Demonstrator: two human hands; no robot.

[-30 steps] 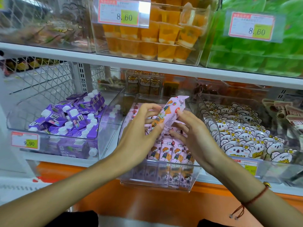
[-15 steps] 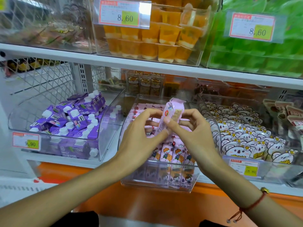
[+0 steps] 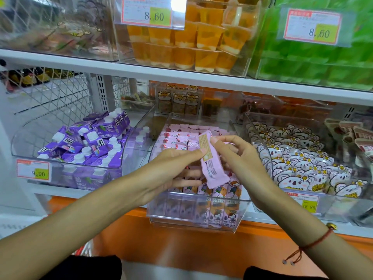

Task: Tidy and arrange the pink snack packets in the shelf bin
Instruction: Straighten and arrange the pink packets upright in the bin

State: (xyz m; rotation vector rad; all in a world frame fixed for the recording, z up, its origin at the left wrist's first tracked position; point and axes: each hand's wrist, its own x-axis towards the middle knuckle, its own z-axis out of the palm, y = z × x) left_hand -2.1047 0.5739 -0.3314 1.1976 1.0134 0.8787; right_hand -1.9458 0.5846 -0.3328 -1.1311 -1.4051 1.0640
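Packet-turning is the step in hand: you hold one pink packet (image 3: pixel 213 158) over the clear shelf bin (image 3: pixel 193 219), printed back facing you, tilted. Your left hand (image 3: pixel 171 170) pinches its left edge, and your right hand (image 3: pixel 240 156) pinches near the top right; both grips are closed on it. The near row of pink snack packets (image 3: pixel 220 190) stands upright, faces forward. Next, I judge, flip it face-out and slot it upright into that row.

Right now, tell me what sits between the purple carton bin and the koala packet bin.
In the head view, the clear bin of pink snack packets, with both hands over it.
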